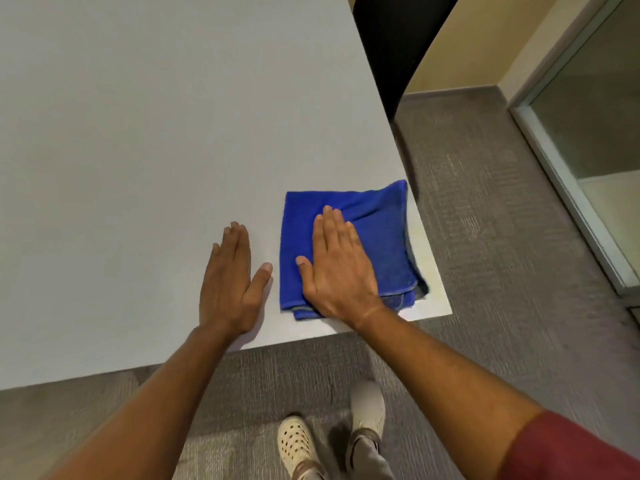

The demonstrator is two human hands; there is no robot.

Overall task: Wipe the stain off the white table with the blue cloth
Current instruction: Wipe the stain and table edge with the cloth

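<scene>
Your blue cloth (349,244) lies folded into a rough square on the white table (156,133), close to the table's near right corner. Its far right corner reaches the table's right edge, and its near right corner is slightly rumpled. Your right hand (337,268) rests palm-down on the cloth's left half, fingers (329,226) straight and held together, thumb out to the left; it presses flat and grips nothing. Your left hand (230,282) lies flat on the bare table just left of the cloth, apart from it, fingers extended, thumb spread toward the cloth's left edge; it holds nothing. No stain can be made out around the cloth. Below the cloth, past the table's near edge, grey carpet (485,220) and your pale shoes (298,445) show.
</scene>
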